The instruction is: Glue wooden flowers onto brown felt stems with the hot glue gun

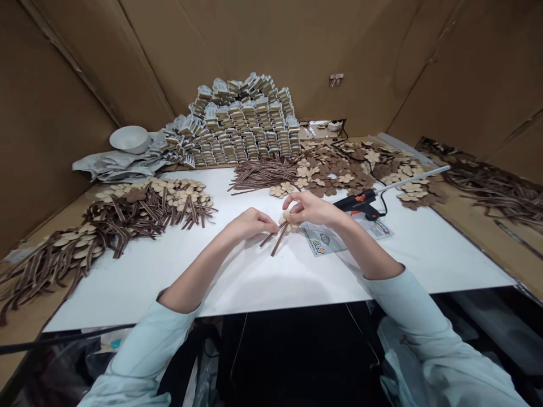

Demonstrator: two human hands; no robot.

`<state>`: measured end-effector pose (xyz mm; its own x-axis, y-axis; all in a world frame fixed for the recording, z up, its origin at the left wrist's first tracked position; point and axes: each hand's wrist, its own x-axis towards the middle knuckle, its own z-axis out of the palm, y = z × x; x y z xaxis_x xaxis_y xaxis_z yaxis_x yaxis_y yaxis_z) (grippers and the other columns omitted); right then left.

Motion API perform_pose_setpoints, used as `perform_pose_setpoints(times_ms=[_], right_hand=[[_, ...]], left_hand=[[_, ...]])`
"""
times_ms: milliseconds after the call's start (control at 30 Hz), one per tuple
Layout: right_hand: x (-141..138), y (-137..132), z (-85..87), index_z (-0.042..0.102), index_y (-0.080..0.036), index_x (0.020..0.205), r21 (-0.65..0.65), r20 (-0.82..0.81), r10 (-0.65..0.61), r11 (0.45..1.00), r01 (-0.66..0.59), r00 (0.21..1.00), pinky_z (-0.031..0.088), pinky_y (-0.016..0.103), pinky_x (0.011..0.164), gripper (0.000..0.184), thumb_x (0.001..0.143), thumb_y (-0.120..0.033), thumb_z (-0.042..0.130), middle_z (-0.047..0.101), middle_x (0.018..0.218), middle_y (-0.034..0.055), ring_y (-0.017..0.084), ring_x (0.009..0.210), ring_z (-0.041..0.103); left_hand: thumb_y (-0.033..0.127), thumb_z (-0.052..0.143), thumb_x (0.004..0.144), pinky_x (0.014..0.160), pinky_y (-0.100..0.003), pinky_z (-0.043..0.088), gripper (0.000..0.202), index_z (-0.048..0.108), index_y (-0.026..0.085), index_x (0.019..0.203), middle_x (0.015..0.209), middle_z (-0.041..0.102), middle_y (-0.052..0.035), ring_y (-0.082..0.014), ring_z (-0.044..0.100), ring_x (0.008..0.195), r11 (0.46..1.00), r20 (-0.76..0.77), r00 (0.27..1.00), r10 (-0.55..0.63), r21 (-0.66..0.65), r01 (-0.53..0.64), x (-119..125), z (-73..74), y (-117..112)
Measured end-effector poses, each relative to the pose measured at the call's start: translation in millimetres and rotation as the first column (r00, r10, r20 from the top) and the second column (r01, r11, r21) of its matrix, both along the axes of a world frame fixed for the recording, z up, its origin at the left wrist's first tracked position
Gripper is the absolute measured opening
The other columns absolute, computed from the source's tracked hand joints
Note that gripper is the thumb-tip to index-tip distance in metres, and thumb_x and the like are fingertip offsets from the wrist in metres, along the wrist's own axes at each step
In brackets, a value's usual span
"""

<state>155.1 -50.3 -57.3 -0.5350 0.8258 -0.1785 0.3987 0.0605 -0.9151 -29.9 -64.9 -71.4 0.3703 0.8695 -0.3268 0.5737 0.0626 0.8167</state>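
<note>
Both my hands meet at the middle of the white board (254, 277). My left hand (250, 222) is closed on the upper ends of two brown strips (275, 240) that slant down toward me. My right hand (307, 208) pinches a small pale wooden flower piece (287, 217) against the tops of those strips. A black and orange glue gun (360, 202) lies just right of my right hand, on a printed plastic packet (326, 242).
A heap of strips joined to flowers (127, 217) lies at the left. Loose brown strips (263, 172) and loose pale and brown flower pieces (356, 167) lie behind. Stacked small packets (246, 124) and a white bowl (129, 139) stand at the back. Cardboard walls surround the table.
</note>
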Motion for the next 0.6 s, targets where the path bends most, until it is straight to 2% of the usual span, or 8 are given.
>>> perform_pose_setpoints(times_ms=[100,433,600], right_hand=[[0.8,0.4,-0.4,0.043,-0.018,0.08,0.01,0.004,0.003,1.0,-0.003,1.0,0.04,0.019,0.048,0.026,0.061,-0.006,0.056,0.055,0.05,-0.0058,0.008,0.047,0.052],[-0.2,-2.0,-5.4,0.037,-0.02,0.08,0.241,0.03,-0.023,0.971,0.015,0.999,0.036,0.02,0.049,0.026,0.06,-0.01,0.052,0.051,0.053,-0.0069,0.01,0.05,0.052],[-2.4,-2.9,-5.9,0.034,-0.021,0.077,0.318,0.114,-0.072,0.947,0.032,0.991,0.034,0.021,0.051,0.026,0.06,-0.01,0.048,0.05,0.055,-0.0066,0.011,0.053,0.049]], left_hand=[[0.035,0.063,0.057,0.043,-0.021,0.025,0.022,0.07,0.016,0.066,0.051,0.055,0.002,-0.0073,0.034,0.044,1.0,0.013,1.0,0.007,-0.013,-0.007,-0.3,1.9,-0.3],[0.032,0.064,0.055,0.043,-0.021,0.026,0.018,0.069,0.015,0.061,0.042,0.05,0.0031,-0.008,0.037,0.043,0.999,-0.004,0.999,0.038,-0.031,-0.038,1.0,8.3,-3.4],[0.033,0.064,0.055,0.043,-0.021,0.028,0.02,0.068,0.015,0.062,0.048,0.056,0.0015,-0.009,0.042,0.044,0.999,-0.018,0.999,0.047,-0.023,-0.047,0.6,5.1,-1.9]])
